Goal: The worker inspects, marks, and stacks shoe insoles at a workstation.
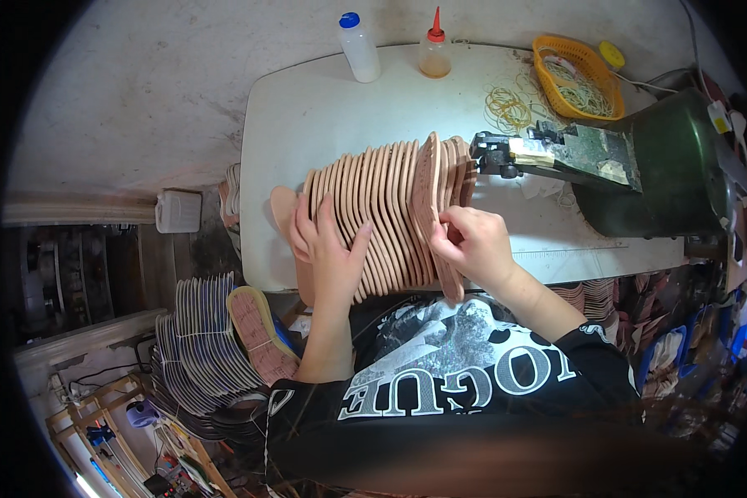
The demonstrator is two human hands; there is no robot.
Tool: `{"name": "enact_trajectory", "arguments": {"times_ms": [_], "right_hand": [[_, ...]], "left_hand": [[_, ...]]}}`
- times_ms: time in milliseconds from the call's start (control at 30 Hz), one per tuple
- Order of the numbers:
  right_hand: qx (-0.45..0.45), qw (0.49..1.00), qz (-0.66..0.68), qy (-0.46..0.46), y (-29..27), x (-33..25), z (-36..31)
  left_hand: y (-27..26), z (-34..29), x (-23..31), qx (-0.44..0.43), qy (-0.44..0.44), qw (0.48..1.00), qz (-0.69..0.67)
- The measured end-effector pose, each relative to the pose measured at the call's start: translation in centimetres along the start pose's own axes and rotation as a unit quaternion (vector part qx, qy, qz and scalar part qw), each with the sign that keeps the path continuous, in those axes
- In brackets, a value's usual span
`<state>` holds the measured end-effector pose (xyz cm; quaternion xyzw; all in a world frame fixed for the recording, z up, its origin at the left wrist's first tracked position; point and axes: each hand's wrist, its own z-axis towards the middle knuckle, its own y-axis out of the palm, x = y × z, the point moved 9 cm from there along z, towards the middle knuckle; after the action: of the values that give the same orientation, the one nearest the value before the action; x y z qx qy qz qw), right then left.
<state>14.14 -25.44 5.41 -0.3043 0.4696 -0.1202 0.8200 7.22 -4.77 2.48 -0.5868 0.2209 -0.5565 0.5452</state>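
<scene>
A long row of tan insoles (373, 212) stands on edge across the white table, packed side by side. My left hand (332, 249) lies over the row's left part with its fingers spread. At the row's right end my right hand (476, 243) pinches the edge of an insole (427, 187) that stands out taller than its neighbours. A few more insoles (456, 166) lean just beyond it, near the sewing machine head (548, 153). One insole (284, 202) at the far left end tilts outward.
On the table (295, 100) stand a blue-capped bottle (358, 54) and a red-tipped squeeze bottle (435, 58). Loose rubber bands (506, 108) lie near a yellow basket (548, 43). The machine's green body (681, 158) fills the right side. Bundled insoles (195, 340) are stacked at lower left.
</scene>
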Motion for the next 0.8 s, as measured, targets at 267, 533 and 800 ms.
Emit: {"name": "enact_trajectory", "arguments": {"times_ms": [267,533,800], "right_hand": [[-0.074,0.967,0.241,0.035,-3.1,-2.0,-0.7],[0.008,0.965,0.250,0.077,-5.6,-0.9,-1.4],[-0.053,0.973,0.216,0.061,-7.2,-1.1,-1.0]], "left_hand": [[2.2,-0.4,8.5,-0.180,-0.063,0.652,-0.734],[0.6,-1.1,11.5,-0.114,-0.043,0.714,-0.689],[-2.5,-1.8,13.8,-0.058,0.083,0.820,-0.563]]}}
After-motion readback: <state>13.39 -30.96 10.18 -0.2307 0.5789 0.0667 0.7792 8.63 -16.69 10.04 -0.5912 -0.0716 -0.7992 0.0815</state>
